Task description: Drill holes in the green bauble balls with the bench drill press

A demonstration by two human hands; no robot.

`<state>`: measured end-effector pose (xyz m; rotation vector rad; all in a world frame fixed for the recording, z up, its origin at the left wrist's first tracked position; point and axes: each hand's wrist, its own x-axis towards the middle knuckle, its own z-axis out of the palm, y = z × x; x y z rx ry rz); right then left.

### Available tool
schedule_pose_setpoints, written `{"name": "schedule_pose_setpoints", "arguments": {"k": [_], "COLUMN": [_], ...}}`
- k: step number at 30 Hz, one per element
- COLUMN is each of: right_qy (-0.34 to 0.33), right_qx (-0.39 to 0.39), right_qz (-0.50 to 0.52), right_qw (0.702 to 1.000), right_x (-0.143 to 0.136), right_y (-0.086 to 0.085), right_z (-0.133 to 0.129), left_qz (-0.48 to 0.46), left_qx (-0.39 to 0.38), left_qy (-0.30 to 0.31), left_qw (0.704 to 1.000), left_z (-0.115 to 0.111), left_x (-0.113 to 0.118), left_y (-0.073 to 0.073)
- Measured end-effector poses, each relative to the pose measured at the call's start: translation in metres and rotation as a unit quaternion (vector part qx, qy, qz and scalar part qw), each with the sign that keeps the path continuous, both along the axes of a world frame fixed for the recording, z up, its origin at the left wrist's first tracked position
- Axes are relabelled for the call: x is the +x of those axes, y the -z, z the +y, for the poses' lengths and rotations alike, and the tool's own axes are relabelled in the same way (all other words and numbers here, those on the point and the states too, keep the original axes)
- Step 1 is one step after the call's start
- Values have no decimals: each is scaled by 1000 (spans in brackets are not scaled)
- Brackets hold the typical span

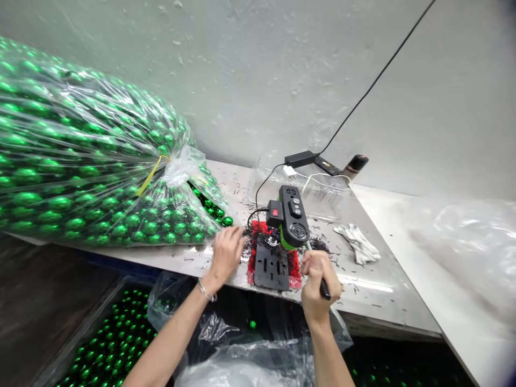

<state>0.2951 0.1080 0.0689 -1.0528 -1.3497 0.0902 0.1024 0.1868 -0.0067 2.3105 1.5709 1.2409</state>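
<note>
My left hand (228, 252) is at the table's front edge, left of a small black and green machine (293, 217); its fingers are bent together beside the opening of the big bag, and what they hold is too small to name. My right hand (320, 279) is wrapped round a lever with a black grip (324, 290) at the machine's right side. The machine stands on a black slotted base plate (272, 269) over a red sheet (295, 263). Small dark bits lie scattered around it.
A large clear bag of shiny green balls (88, 166) fills the left. Behind the machine are a clear plastic tray (326, 199), a black power adapter (300, 158) and cables. White gloves (358, 243) lie right. Below, a container of green balls (116, 333) and plastic sheeting.
</note>
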Motion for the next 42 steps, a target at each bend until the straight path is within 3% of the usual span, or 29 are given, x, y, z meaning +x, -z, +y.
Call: {"name": "schedule_pose_setpoints", "arguments": {"k": [3, 5, 11, 15, 18, 21, 26, 31, 34, 36, 39, 41, 42], "right_qy": [4, 3, 15, 15, 41, 48, -76, -64, -57, -16, 131, 246, 269], "right_qx": [2, 9, 12, 22, 17, -98, -303, -327, -314, -318, -332, -367, -404], "right_qz": [-8, -13, -24, -23, 61, 157, 197, 239, 242, 240, 238, 216, 204], "right_qw": [1000, 1000, 1000, 999, 997, 982, 929, 912, 916, 917, 903, 871, 850], "right_x": [0, -1, 1, 6, 3, -10, -37, -44, -32, -14, 28, 60, 74], "right_y": [-1, -1, 2, 9, 18, 34, 65, 73, 71, 73, 86, 103, 113], "right_z": [0, 0, -1, 1, -4, -18, -45, -56, -61, -75, -117, -150, -163], "left_qz": [52, 64, 66, -3, -96, -145, -169, -169, -128, -90, -37, 14, 45], "left_qx": [-31, -43, -62, -71, -80, -95, -157, -166, -175, -141, -39, 6, 16], "left_qy": [-8, 9, 26, 29, 52, 85, 176, 251, 299, 284, 166, 90, 64], "left_qw": [998, 997, 996, 997, 991, 981, 957, 938, 929, 944, 985, 996, 997], "left_z": [49, 65, 65, 44, 12, -26, -75, -94, -88, -73, -36, -10, 2], "left_x": [-17, -23, -35, -35, -27, -12, 18, 36, 29, 16, -13, -35, -46], "left_y": [-6, -3, 6, -4, -14, -19, -12, 2, 4, 2, -3, -7, -9]}}
